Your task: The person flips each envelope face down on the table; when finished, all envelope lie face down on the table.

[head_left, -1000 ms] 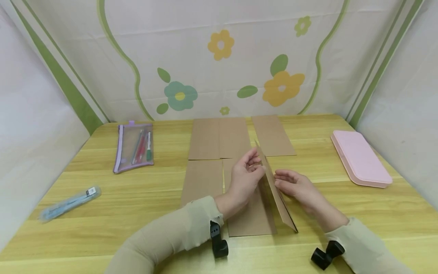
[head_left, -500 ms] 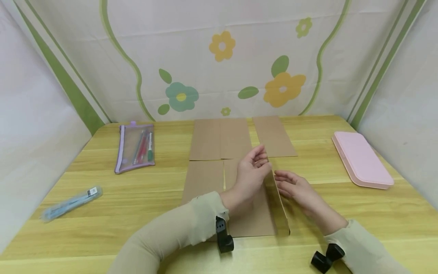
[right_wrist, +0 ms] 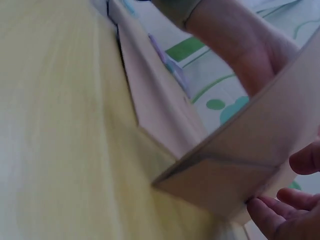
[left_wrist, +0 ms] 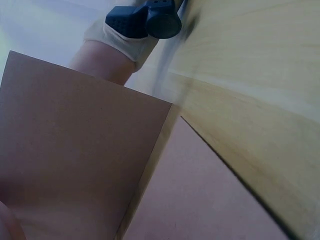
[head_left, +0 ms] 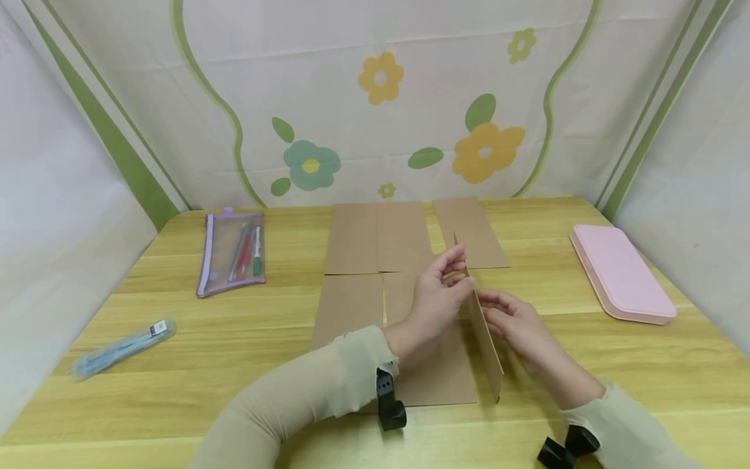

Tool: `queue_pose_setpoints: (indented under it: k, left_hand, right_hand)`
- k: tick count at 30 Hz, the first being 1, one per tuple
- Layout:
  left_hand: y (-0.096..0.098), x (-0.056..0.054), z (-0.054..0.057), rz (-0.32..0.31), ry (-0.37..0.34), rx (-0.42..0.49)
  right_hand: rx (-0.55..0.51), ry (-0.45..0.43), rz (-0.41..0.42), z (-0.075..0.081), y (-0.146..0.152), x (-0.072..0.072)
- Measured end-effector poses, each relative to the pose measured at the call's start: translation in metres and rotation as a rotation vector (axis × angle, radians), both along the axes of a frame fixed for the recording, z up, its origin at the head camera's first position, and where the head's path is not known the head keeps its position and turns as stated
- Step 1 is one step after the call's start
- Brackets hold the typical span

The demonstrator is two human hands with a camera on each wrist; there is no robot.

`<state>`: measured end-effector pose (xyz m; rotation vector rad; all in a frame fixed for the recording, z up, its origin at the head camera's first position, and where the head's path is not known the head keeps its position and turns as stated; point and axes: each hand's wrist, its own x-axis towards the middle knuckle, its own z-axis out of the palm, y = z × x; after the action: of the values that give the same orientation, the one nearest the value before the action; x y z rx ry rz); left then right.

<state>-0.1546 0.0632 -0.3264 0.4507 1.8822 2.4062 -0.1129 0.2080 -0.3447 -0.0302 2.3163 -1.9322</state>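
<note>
A brown cardboard piece (head_left: 485, 345) stands on its long edge, tilted, right of the middle of the table. My left hand (head_left: 438, 293) pinches it near its upper edge, thumb on the near side. Against its right side, my right hand (head_left: 518, 326) touches the cardboard with loosely bent fingers. From the right wrist view, a folded flap (right_wrist: 215, 185) shows beneath the upright panel (right_wrist: 260, 125), with my right fingertips (right_wrist: 265, 212) at its edge. Under my left forearm lie flat cardboard panels (head_left: 348, 306); part of them is hidden.
Two joined cardboard panels (head_left: 377, 238) and a separate one (head_left: 471, 231) lie at the back. A mesh pencil pouch (head_left: 234, 251) and a clear blue packet (head_left: 123, 348) are on the left, a pink case (head_left: 624, 273) on the right. A printed cloth (head_left: 381, 130) hangs behind the table.
The cardboard piece has turned more upright, and its upper edge has moved right. My left hand has moved right with it; my right hand has shifted slightly right and stays at its outer side.
</note>
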Motion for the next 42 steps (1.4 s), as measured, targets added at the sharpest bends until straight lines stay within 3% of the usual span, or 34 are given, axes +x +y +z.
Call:
queue_pose_setpoints:
  k: [8,16,24,27,31,35,38,42]
  left_hand:
    - [0.001,0.002,0.0,0.018,0.007,0.013]
    - [0.002,0.001,-0.004,0.022,0.064,0.004]
    - [0.001,0.0,-0.003,0.024,0.058,0.0]
    - [0.001,0.0,-0.004,0.017,0.057,0.015]
    - [0.001,0.001,-0.007,0.005,0.058,0.053]
    - [-0.001,0.003,-0.01,-0.001,0.039,0.085]
    - [-0.003,0.005,-0.012,-0.007,0.025,0.081]
    - [-0.004,0.005,-0.015,-0.019,0.024,0.064]
  right_hand:
    - [-0.073,0.026,-0.055,0.02,-0.007,0.011]
    - [0.043,0.101,-0.116,0.029,-0.015,0.022]
    - [0.112,0.215,-0.137,0.028,-0.019,0.025]
    - [0.204,0.322,-0.151,0.025,-0.019,0.025]
    - [0.387,0.545,-0.18,0.021,-0.02,0.023]
    - [0.461,0.741,-0.18,0.019,-0.021,0.019]
    - [0.474,0.824,-0.16,0.02,-0.02,0.017]
    - [0.511,0.855,-0.126,0.022,-0.017,0.016]
